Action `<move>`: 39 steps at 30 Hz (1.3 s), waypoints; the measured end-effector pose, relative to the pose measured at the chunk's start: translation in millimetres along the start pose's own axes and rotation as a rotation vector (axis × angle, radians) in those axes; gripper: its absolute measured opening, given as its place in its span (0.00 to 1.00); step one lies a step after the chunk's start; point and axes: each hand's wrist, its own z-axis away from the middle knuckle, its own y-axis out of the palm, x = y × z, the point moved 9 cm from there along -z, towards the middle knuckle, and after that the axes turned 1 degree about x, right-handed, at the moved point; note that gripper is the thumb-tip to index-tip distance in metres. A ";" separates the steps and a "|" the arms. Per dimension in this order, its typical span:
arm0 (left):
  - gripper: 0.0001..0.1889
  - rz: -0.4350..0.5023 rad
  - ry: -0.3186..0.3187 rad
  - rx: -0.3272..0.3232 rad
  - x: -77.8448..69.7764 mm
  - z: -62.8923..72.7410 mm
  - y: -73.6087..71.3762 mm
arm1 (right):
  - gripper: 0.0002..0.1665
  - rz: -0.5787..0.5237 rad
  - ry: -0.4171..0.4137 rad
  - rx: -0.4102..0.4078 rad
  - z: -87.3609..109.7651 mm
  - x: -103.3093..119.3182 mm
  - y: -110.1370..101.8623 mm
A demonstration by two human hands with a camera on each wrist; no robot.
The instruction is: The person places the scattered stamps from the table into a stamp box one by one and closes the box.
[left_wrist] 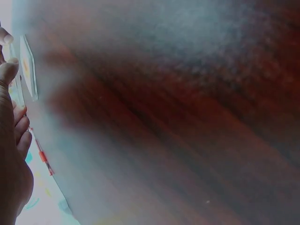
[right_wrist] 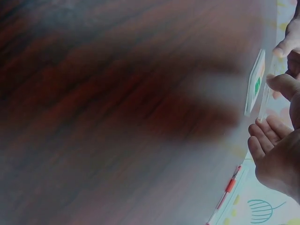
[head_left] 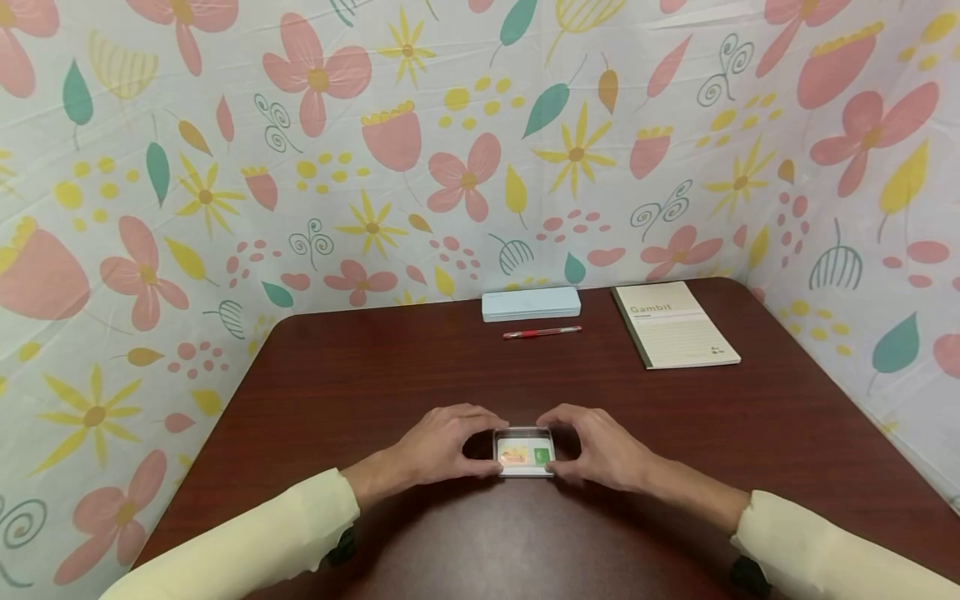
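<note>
A shallow white case (head_left: 525,470) with an orange picture and a green patch lies on the dark wooden table. Just above it, apart from it in both wrist views, is a clear flat cover (right_wrist: 265,101), seemingly its lid. My left hand (head_left: 450,443) pinches the cover's left side between thumb and fingers. On the opposite side, my right hand (head_left: 603,447) pinches it the same way. In the left wrist view the left hand (left_wrist: 11,136) shows only at the edge, and the cover is partly hidden behind its thumb.
Toward the back of the table (head_left: 375,358) stand a light blue pencil case (head_left: 531,304) and a red pen (head_left: 542,332) in front of it. A cream notebook (head_left: 675,325) lies at the back right. Flower-patterned cloth (head_left: 465,183) walls the far side and both sides.
</note>
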 end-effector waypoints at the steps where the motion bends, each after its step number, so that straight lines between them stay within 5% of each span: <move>1: 0.29 0.000 0.000 0.003 -0.4 0.4 1.0 | 0.31 0.000 0.000 0.001 0.8 0.2 0.5; 39: 0.30 -0.044 0.024 0.002 -5.0 2.0 10.4 | 0.27 0.106 -0.041 -0.029 6.0 4.3 7.6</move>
